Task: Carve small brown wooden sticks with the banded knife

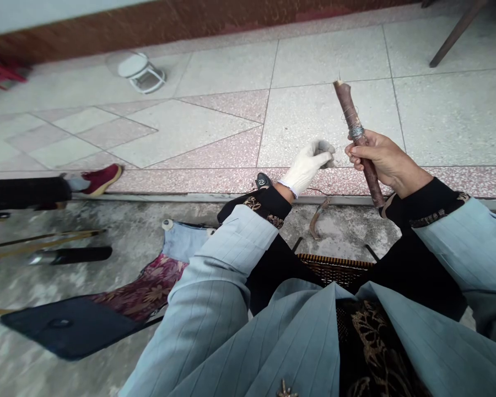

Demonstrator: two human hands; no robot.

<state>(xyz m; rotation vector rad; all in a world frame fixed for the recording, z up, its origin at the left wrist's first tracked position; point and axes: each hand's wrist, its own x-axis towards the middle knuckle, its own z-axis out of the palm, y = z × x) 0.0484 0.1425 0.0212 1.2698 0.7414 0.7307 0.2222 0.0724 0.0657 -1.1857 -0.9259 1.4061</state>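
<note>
My right hand (384, 157) grips a brown wooden stick (347, 105), its fingers wrapped round the lower half. The stick leans up and to the left, its pale cut end at the top. Around its middle, just above my thumb, sits a tight coil of thin metal wire (356, 132), with a few loose loops higher up. My left hand (308, 165), in a white glove, is closed in a pinch to the left of the stick. A faint strand of wire seems to run between the two hands; its end in the glove is hidden.
A short bent twig (317, 220) lies on the concrete below my hands, before the step edge. To the left are a patterned cloth (161, 284), a dark bottle-like cylinder (72, 255) and another person's red shoe (101, 180). A small white stool (143, 71) stands farther back.
</note>
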